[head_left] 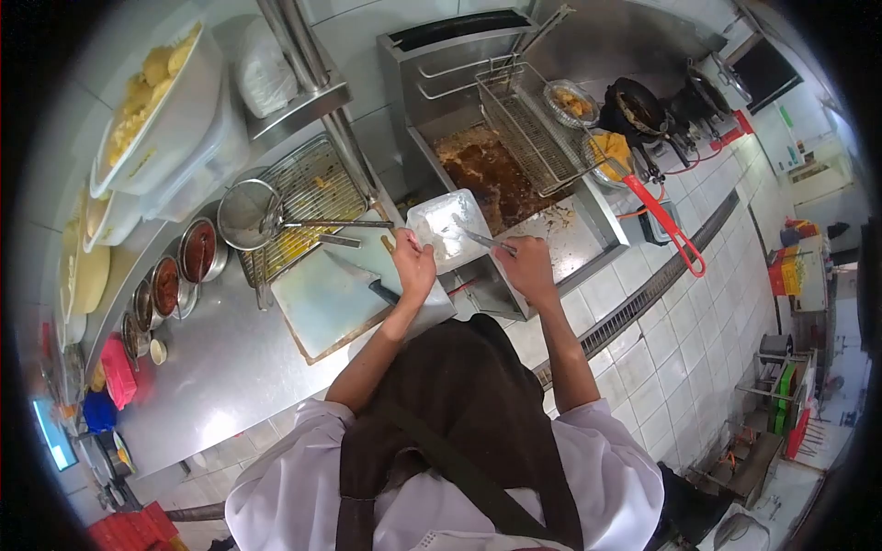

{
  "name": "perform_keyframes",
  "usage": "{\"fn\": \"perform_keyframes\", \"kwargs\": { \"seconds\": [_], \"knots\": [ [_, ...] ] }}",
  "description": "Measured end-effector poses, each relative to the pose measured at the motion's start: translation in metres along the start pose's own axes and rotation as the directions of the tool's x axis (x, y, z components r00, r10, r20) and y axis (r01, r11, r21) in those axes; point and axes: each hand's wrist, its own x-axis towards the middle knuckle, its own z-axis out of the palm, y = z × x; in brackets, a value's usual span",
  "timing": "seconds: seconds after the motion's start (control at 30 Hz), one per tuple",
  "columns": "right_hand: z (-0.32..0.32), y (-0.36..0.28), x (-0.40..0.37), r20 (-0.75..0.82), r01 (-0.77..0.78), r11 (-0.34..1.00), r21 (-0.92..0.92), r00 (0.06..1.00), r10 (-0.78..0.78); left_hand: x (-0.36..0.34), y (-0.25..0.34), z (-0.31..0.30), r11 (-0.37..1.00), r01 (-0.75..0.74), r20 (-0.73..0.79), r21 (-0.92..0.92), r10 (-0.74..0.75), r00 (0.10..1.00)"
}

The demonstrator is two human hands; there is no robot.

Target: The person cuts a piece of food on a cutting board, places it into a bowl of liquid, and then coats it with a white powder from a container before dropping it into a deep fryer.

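Observation:
My left hand is closed on the near left edge of a shallow white plastic container. Whitish, shiny residue shows on its inside. In my right hand, the fingers wrap round a narrow metal utensil, whose flat end reaches into the container. The container is held close in front of a fryer with brown oil. Left of my left hand lies a pale cutting board. A knife with a black handle rests on it, partly behind my wrist.
A wire fry basket with a red handle sits over the fryer's right side. Behind the board are a wire rack and a round strainer. Sauce pots line the counter at left. Black pans stand at the back right.

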Motion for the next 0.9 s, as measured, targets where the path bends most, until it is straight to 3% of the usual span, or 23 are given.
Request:
{"fn": "perform_keyframes", "kwargs": {
  "seconds": [0.03, 0.07, 0.13, 0.23, 0.37, 0.47, 0.53, 0.57, 0.63, 0.73, 0.9],
  "knots": [
    [-0.006, 0.002, -0.001, 0.023, -0.026, 0.994, 0.105, 0.999, 0.023, 0.002, -0.002, 0.001, 1.0, 0.029, 0.03, 0.002, -0.029, 0.999],
    [-0.007, 0.008, -0.001, 0.018, -0.031, 0.995, 0.098, 0.999, 0.029, 0.003, -0.004, 0.003, 0.998, 0.058, 0.06, 0.005, -0.058, 0.997],
    [-0.007, 0.026, -0.001, 0.014, -0.244, 0.89, 0.386, 0.966, 0.259, 0.006, -0.002, 0.009, 0.999, 0.051, 0.056, 0.009, -0.051, 0.997],
    [-0.018, 0.052, 0.0, 0.044, -0.373, 0.82, 0.434, 0.918, 0.394, 0.009, -0.003, 0.013, 0.999, 0.035, 0.055, 0.009, -0.036, 0.998],
    [-0.016, 0.093, 0.003, -0.02, -0.336, 0.734, 0.59, 0.903, 0.43, 0.008, -0.011, 0.015, 0.996, 0.081, 0.051, -0.023, -0.079, 0.996],
    [0.0, 0.134, 0.008, -0.045, -0.416, 0.76, 0.499, 0.864, 0.502, 0.006, -0.011, 0.009, 0.993, 0.113, 0.055, -0.028, -0.112, 0.992],
    [0.021, 0.165, 0.013, -0.211, -0.458, 0.845, 0.277, 0.828, 0.519, 0.005, -0.013, 0.004, 0.997, 0.07, 0.04, 0.009, -0.071, 0.997],
    [0.032, 0.18, 0.016, -0.211, -0.455, 0.846, 0.278, 0.83, 0.516, 0.004, -0.014, 0.003, 0.998, 0.069, 0.036, 0.009, -0.069, 0.997],
    [0.05, 0.204, 0.022, -0.35, -0.405, 0.911, -0.078, 0.867, 0.355, 0.003, -0.015, 0.001, 0.999, 0.031, -0.01, 0.013, -0.031, 0.999],
    [0.063, 0.221, 0.03, -0.325, -0.452, 0.863, -0.227, 0.87, 0.371, 0.002, -0.016, -0.004, 0.992, 0.129, 0.01, -0.006, -0.129, 0.992],
    [0.069, 0.212, 0.031, -0.282, -0.524, 0.792, -0.314, 0.848, 0.45, 0.003, -0.024, -0.005, 0.994, 0.107, 0.013, -0.025, -0.107, 0.994]
  ]
}}
